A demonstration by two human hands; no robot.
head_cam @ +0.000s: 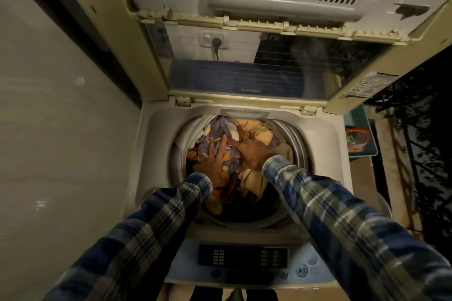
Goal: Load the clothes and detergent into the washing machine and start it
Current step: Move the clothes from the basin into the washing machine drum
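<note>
A top-loading washing machine stands in front of me with its folding lid raised. Its drum holds a heap of clothes in purple, orange and tan. Both my hands are down inside the drum. My left hand lies flat with fingers spread, pressing on the purple and orange cloth. My right hand lies beside it, palm down on the clothes, fingers stretched toward the back of the drum. No detergent is in view.
The control panel with a dark display and a start/pause button runs along the machine's near edge. A pale wall stands close on the left. A teal basket with an orange-edged item sits at the right.
</note>
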